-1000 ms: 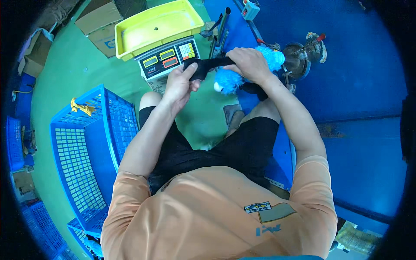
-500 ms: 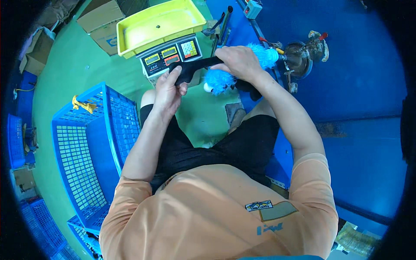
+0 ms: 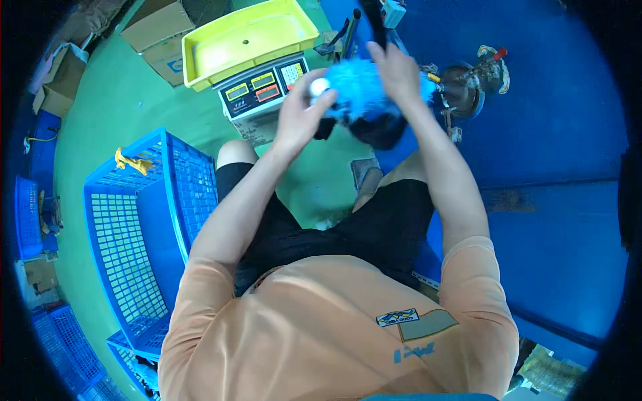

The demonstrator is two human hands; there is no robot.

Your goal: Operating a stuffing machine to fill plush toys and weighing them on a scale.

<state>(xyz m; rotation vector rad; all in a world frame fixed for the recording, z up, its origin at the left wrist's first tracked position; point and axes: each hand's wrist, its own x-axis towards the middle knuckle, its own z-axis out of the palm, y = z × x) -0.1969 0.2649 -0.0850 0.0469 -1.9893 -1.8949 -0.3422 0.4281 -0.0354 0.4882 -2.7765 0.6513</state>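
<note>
- Head view: blue crate [image 3: 194,180] stood on green floor [image 3: 160,110] near scale [image 3: 244,103].
- Blue panel [image 3: 548,147] spanned the right.
- Left hand [image 3: 301,113] gripped blue plush [image 3: 360,87]; right hand [image 3: 400,77] blurred, grip unclear.

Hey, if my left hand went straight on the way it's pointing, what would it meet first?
Probably the fluffy blue plush: your left hand is right at its white round part, though blur leaves the exact depth unclear.

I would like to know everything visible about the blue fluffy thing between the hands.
The blue fluffy thing looks like soft plush, blurred, with black parts below and a white round part at its left end. The left hand holds that end; the right hand overlaps its right side. It is held right of the scale.
</note>
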